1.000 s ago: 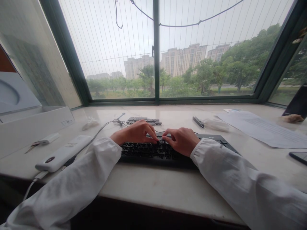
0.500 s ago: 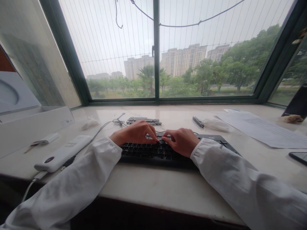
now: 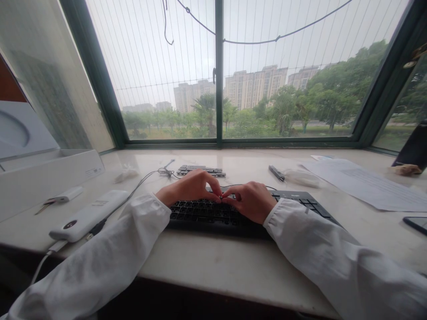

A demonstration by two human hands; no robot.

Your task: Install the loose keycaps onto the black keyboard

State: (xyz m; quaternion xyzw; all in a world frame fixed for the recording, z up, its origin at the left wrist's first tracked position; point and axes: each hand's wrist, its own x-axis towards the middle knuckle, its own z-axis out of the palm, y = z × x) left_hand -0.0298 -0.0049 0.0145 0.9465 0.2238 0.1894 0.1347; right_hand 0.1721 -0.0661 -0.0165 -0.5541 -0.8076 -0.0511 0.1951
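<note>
A black keyboard [image 3: 200, 214] lies on the pale stone sill in front of me. Both of my hands, in white sleeves, rest over its middle. My left hand [image 3: 191, 187] has its fingers curled, thumb and forefinger pinched together above the upper key rows. My right hand [image 3: 251, 201] mirrors it, and its fingertips meet those of the left hand. Between the fingertips shows a tiny dark piece that I cannot make out. Behind the keyboard lies a short strip of loose dark keys [image 3: 200, 170].
To the left are a white power bank [image 3: 88, 215] with its cable [image 3: 140, 180], a small white stick [image 3: 67, 194] and an open white box [image 3: 50, 173]. On the right lie a black pen-like tool [image 3: 276, 173], papers [image 3: 363, 182] and a phone [image 3: 415, 222].
Both hands have drawn closer, and their fingertips have lifted slightly off the keys into a shared pinch. The view has shifted a little.
</note>
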